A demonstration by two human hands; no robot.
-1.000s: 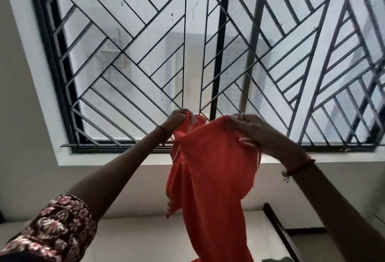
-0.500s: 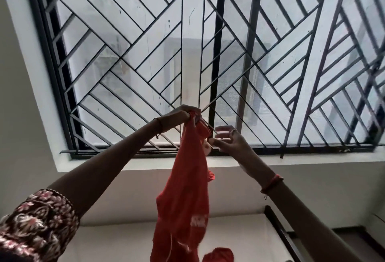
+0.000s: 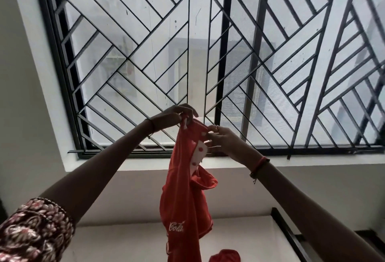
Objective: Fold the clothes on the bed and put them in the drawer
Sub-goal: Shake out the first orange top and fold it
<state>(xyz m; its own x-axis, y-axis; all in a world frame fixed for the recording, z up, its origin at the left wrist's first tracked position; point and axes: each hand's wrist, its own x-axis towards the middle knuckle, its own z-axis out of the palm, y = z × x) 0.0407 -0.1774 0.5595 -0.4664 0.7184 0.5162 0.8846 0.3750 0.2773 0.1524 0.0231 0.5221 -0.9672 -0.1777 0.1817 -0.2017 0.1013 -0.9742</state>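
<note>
Red shirt point(image 3: 183, 195) may slip if the pinches loosen.
Left hand point(image 3: 175, 115) pinches its top, 11 o'clock; right hand point(image 3: 226, 141), 1 o'clock, seemingly pinches too.

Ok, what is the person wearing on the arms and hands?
Left arm: a dark sleeve with a red and cream floral print; a thin dark band at the wrist of the left hand. Right hand: a ring on one finger, a red thread with loose ends round the wrist.

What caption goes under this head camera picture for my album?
Left hand and right hand pinch the top of a red garment, dangling before a barred window.
</note>
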